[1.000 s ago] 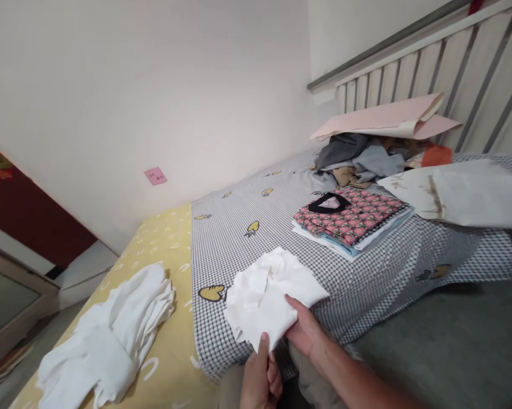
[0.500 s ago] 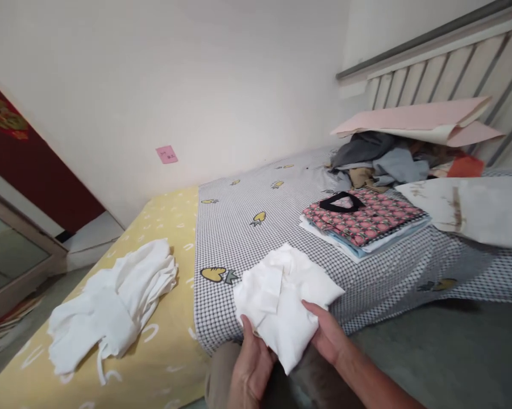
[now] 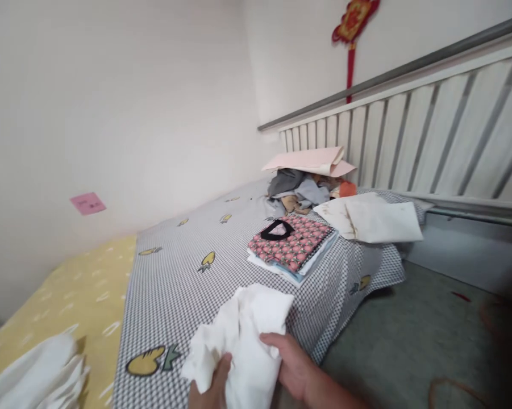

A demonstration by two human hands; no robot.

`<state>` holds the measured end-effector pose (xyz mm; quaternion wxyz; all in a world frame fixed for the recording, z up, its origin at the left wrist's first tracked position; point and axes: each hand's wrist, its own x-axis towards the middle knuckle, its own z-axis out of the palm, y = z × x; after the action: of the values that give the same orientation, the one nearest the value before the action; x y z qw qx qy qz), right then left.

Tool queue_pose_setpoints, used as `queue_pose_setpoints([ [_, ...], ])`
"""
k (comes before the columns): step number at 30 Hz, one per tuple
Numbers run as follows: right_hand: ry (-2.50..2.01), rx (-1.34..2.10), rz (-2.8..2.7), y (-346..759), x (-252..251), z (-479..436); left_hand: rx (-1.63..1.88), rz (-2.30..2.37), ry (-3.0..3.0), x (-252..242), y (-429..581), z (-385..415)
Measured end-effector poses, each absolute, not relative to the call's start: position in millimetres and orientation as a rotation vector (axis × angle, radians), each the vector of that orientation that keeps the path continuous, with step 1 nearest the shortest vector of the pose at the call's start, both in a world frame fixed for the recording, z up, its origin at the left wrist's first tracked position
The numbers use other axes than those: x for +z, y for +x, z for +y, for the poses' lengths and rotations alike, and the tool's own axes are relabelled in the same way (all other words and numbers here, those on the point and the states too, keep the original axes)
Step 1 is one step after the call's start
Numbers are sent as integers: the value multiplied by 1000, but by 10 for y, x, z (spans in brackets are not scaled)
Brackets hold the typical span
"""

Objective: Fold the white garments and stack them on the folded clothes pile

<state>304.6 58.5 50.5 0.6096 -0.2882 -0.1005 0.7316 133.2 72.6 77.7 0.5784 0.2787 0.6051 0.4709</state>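
"What can you make out of the bed (image 3: 174, 301) from your end?"

"I see a yellow cover (image 3: 89, 284) over its left part, and a checked sheet (image 3: 200, 227) over the rest, draping past the front edge."

"What's lying there?"

"Near the far right corner, I have a heap of clothes (image 3: 309, 193), grey and tan. Towards the right edge lies a stained white sheet (image 3: 375, 221). Closer to the front edge I find a folded stack (image 3: 293, 250), flowered garment (image 3: 304, 236) uppermost."

"And on the yellow?"

"A crumpled white cloth (image 3: 34, 375), partly outside my view."
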Motion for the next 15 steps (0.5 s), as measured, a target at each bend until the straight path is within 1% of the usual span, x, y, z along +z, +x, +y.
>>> queue_pose_setpoints([
  [3,-583,1620,-288,3187,875,906,1223,1355,741,1219,1540,985],
  [8,-427,1561,-398,3782,1672,1655,1416,1167,932,2321,2338,1460],
  [10,-389,1519,-428,4143,1944,1974,1470,1096,993,2654,2715,1746],
  [12,-381,1460,-424,4528,2089,2244,1472,1034,1009,2784,3084,2092],
  [13,-395,1431,-397,4713,2096,2350,1435,1019,994,2758,3259,2273],
  [15,-467,1391,-305,5037,1965,2490,1289,1040,936,2522,3575,2613],
])
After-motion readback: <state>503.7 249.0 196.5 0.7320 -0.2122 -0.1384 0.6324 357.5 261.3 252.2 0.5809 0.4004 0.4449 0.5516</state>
